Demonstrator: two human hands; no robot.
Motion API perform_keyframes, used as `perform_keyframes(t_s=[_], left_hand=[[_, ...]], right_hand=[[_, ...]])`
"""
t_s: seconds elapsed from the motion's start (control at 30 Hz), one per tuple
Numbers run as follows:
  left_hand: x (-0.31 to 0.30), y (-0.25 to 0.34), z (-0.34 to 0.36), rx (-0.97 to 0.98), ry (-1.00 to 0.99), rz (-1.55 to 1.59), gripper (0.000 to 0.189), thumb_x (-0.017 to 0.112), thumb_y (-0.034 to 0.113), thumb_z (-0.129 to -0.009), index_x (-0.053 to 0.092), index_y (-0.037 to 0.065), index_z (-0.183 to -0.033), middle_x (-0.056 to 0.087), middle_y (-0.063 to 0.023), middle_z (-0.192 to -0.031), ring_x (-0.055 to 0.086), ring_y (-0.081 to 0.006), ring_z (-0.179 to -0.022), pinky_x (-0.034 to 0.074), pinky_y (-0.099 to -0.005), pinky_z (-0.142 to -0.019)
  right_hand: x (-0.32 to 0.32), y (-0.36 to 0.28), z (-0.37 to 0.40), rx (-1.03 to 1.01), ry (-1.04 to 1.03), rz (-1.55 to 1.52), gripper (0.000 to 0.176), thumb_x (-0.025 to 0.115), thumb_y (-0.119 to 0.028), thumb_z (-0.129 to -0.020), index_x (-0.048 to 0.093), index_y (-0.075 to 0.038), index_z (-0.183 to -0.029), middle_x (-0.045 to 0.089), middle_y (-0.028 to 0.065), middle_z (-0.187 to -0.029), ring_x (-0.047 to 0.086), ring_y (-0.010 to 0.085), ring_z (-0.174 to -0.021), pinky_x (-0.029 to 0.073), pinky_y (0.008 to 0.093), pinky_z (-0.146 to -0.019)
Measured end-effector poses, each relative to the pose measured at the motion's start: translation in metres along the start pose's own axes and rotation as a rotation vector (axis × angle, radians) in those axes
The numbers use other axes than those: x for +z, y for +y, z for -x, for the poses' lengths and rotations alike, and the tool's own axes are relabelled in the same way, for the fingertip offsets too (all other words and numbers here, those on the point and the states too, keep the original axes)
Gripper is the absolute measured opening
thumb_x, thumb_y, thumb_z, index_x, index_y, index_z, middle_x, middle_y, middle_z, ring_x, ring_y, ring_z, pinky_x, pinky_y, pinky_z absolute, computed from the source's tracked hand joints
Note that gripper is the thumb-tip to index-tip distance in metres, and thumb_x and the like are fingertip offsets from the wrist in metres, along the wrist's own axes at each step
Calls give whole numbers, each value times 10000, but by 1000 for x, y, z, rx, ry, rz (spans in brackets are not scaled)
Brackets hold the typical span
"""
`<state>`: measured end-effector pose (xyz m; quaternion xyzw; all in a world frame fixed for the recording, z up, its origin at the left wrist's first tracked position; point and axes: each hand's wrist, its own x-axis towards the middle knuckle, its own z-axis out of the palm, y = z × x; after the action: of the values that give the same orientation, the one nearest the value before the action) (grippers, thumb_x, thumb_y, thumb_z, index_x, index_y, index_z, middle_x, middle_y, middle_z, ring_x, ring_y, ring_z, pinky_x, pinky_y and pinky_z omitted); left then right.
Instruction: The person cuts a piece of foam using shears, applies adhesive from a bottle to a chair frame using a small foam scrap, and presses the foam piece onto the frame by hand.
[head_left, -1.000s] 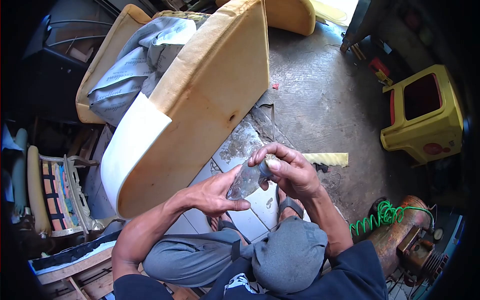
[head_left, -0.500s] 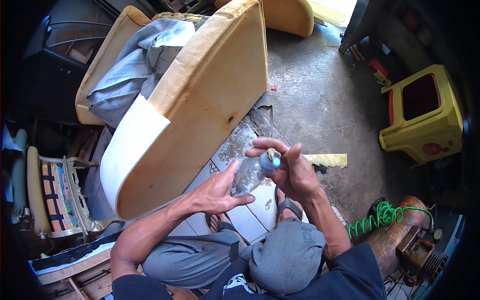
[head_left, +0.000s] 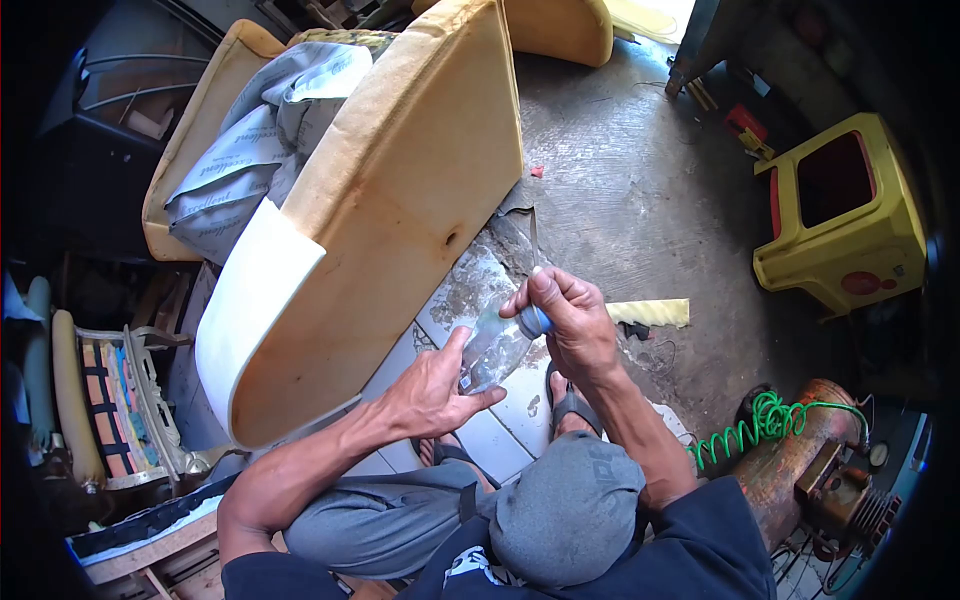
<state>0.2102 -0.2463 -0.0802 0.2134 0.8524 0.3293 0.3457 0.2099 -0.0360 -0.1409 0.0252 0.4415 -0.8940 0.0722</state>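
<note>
My left hand [head_left: 440, 380] is wrapped around the lower part of a clear plastic bottle [head_left: 492, 357], which is tilted with its neck towards the upper right. Fingers curled, my right hand [head_left: 572, 322] closes on the neck end, where a blue cap [head_left: 534, 321] shows beneath the fingers. The fingertips of that hand partly hide the cap and whatever sits on it. Both hands are held above the white floor tiles [head_left: 510, 425], between my sandalled feet and a large tan padded furniture piece [head_left: 400, 220].
White padding [head_left: 255, 310] covers the near end of the furniture piece, and printed grey fabric [head_left: 225, 170] lies inside it. To the right are a yellow plastic toy-like body [head_left: 845, 215], a rusty compressor tank [head_left: 790, 450] and a coiled green hose [head_left: 765, 425]. A foam strip [head_left: 655, 313] lies on the floor.
My right hand has gone from open fingers beside the cap to closed fingers around it. The brownish bit on the cap is now covered. My left hand keeps its hold on the bottle.
</note>
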Motion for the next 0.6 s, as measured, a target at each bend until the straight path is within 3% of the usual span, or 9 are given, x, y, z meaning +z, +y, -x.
perform_keyframes(t_s=[0.1, 0.13, 0.2, 0.23, 0.3, 0.43, 0.5, 0.6], left_hand=[[5, 12, 1, 47, 104, 43, 695, 750, 357, -895, 378, -96, -1269, 667, -289, -778, 717, -436, -739, 545, -485, -641], [5, 21, 3, 51, 102, 38, 695, 750, 357, -895, 378, -96, -1269, 667, -289, -778, 717, -436, -739, 545, -485, -641], [5, 37, 7, -49, 95, 101, 692, 760, 328, -905, 361, -83, -1293, 690, -266, -844, 715, -303, -566, 564, -405, -531], [9, 35, 7, -51, 87, 105, 692, 760, 328, -905, 361, -83, -1293, 690, -266, -844, 715, -303, -566, 564, -405, -531], [14, 29, 1, 134, 203, 131, 614, 749, 253, -919, 366, -79, -1265, 689, -262, -824, 681, -277, -464, 541, -385, -432], [13, 29, -2, 206, 248, 95, 586, 757, 213, -913, 377, -65, -1261, 692, -254, -823, 702, -282, -517, 549, -386, -474], [12, 28, -6, 332, 322, -22, 598, 776, 196, -898, 383, -65, -1265, 701, -246, -845, 729, -297, -604, 563, -401, -541], [11, 33, -5, 274, 310, -42, 598, 780, 193, -894, 389, -66, -1265, 708, -242, -890, 746, -327, -725, 575, -422, -635]], right_hand=[[9, -4, -4, -118, 139, -7, 358, 613, -344, -1041, 682, -13, -923, 702, 70, -831, 651, 118, -766, 508, 273, -738], [18, -10, -4, -192, 217, 2, 381, 616, -380, -1035, 678, -30, -898, 686, 54, -771, 620, 88, -679, 484, 239, -635], [17, -23, -5, -195, 257, 12, 379, 620, -386, -1032, 673, -40, -886, 681, 47, -749, 603, 76, -644, 463, 228, -594], [16, -27, -2, -184, 301, 24, 379, 623, -391, -1030, 668, -49, -874, 676, 41, -726, 586, 64, -610, 443, 217, -554], [15, -31, -8, -220, 324, 4, 380, 611, -390, -1037, 657, -62, -851, 665, 30, -690, 556, 44, -567, 407, 206, -503], [15, -40, -11, -227, 345, -15, 371, 622, -379, -1032, 650, -61, -844, 662, 36, -702, 573, 56, -579, 429, 213, -519], [16, -45, -16, -265, 378, -77, 358, 629, -365, -1029, 647, -58, -846, 647, 36, -702, 590, 70, -585, 454, 222, -529], [8, -50, -18, -257, 359, -128, 338, 636, -342, -1025, 640, -57, -844, 634, 35, -726, 605, 91, -615, 472, 234, -557]])
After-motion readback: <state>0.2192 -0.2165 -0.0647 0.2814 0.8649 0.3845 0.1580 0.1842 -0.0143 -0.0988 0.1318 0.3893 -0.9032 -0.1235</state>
